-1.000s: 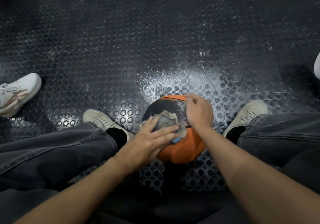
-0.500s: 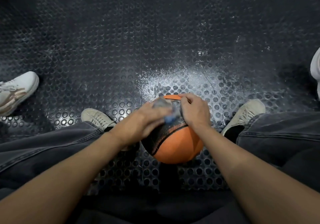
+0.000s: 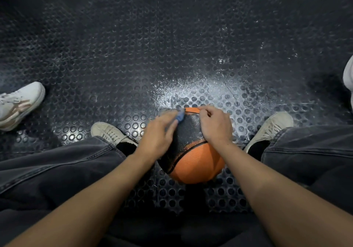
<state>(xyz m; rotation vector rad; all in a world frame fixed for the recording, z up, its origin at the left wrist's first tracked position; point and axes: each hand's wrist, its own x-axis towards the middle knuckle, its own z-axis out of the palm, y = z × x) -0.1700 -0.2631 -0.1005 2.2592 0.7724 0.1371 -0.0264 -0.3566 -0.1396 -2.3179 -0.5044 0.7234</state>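
Two hands were on the ball (image 3: 193, 162) when I looked through the head camera. The ball sat on the floor (image 3: 133, 55), low down between the person's shoes (image 3: 109, 132).

The right hand (image 3: 215, 126) lay on top of the ball with its fingers bent over it. I think it held on that way so the round ball could not roll off.

The left hand (image 3: 158, 134) gripped a cloth (image 3: 180, 115) and pushed it onto the far top of the ball, I think to rub it clean. The cloth was blurry, so I could only see a blue and grey bit.

The ball was round and bumpy. It was orange near the person and dark higher up, with thin lines. The floor was black rubber with round bumps all over. A patch of white dust (image 3: 191, 88) lay just past the ball.
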